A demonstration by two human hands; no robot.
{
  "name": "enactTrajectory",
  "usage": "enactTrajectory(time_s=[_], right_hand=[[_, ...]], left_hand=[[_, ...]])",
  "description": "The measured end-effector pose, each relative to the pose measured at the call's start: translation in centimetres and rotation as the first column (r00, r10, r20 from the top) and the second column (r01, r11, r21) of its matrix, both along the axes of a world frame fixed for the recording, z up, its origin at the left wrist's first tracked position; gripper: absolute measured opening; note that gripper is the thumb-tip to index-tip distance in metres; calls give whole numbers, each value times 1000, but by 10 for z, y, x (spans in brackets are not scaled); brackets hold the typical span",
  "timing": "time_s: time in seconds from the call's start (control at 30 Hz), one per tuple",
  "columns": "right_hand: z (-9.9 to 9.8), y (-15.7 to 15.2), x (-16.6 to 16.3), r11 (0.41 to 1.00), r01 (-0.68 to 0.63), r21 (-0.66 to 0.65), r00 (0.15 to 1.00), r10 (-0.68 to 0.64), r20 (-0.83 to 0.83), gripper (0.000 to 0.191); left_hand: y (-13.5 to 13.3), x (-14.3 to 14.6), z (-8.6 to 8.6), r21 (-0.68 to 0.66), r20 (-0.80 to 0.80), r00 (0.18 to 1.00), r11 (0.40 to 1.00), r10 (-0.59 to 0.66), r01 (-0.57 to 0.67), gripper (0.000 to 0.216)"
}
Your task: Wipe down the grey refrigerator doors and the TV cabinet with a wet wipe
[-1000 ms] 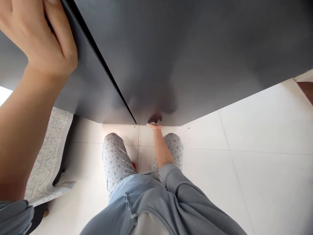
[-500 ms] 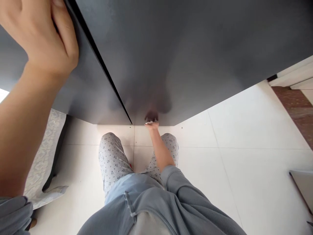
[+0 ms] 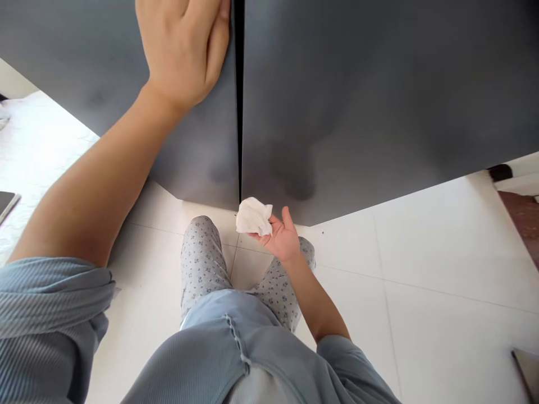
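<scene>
The right hand (image 3: 284,240) had left the dark panel (image 3: 357,112), opening palm-up with white tissue (image 3: 254,216) on its fingers; contact seemed paused. The left hand (image 3: 181,56) lay beside the gap (image 3: 240,112), its grip unclear.

Above the white tissue (image 3: 254,216), the top edge cuts my left hand (image 3: 181,50) off at the fingers. Under the tissue, my right hand (image 3: 283,240) has fingers partly hidden. Left of the tissue, I can't identify a cut-off flat object (image 3: 5,203).

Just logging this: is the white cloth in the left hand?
No, the white cloth lies on the fingers of the right hand, while the left hand is by the dark panel.
</scene>
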State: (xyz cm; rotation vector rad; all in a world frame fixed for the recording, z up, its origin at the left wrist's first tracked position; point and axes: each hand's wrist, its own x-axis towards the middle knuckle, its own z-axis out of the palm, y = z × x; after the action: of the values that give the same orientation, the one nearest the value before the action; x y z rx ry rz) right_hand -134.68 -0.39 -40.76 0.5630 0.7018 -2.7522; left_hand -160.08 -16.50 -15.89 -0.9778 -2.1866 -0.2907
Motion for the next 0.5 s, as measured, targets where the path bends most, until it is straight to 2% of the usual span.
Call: enactTrajectory(time_s=[0.03,0.07,0.17,0.23,0.3,0.4,0.43,0.5], right_hand=[[8,2,2,1000,10,28,1000,-9,-18,74],[16,3,4,998,21,54,999,-19,-35,72],[34,4,4,992,28,122,996,-17,-90,65],[42,4,3,986,12,169,991,10,-132,63],[47,3,0,973,10,229,983,32,-178,58],[55,2,-5,932,82,353,966,13,-259,41],[59,3,-8,907,115,405,958,7,-288,38],[72,5,-14,834,159,528,936,43,-350,39]], left_hand=[[2,2,0,-158,-22,996,984,83,-85,78],[3,3,0,-234,-55,989,961,137,-146,75],[5,-3,-6,-206,-126,984,966,129,-153,65],[4,-13,-13,-169,-209,978,984,28,-64,67],[2,-24,-18,-119,-331,935,989,-125,90,65],[-2,-35,-18,-61,-485,799,924,-357,377,49],[-3,-35,-16,-65,-499,763,895,-411,440,45],[-7,-27,-11,-69,-471,740,857,-479,511,44]])
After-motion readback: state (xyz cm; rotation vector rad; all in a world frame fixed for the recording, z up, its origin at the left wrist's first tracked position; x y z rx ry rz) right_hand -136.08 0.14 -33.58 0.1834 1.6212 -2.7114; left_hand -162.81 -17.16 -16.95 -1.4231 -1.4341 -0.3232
